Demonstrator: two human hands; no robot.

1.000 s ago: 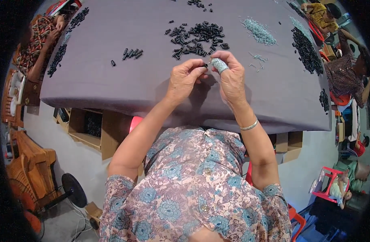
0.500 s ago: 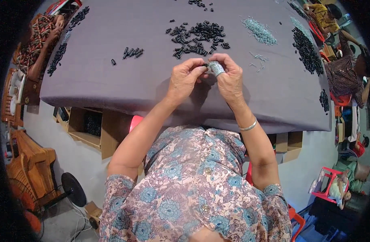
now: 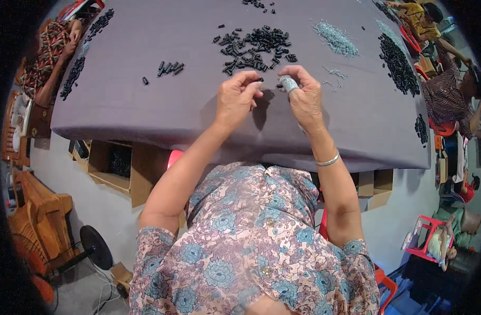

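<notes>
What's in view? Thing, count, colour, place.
Table: one, grey-purple, centre
Main pile: many pieces, black, mid-table
Small row: a few pieces, black, left of main pile
Loose piece: one, black, beside row
Pin heap: many, silvery, right of main pile
Edge piles: several, black, both table sides
Cardboard boxes: at least two, brown, below table
Fan: one, black-orange, lower left
People: several, varied clothing, both sides
Left hand: one, bare, holding black piece
Right hand: one, silvery-wrapped thumb, holding black piece
</notes>
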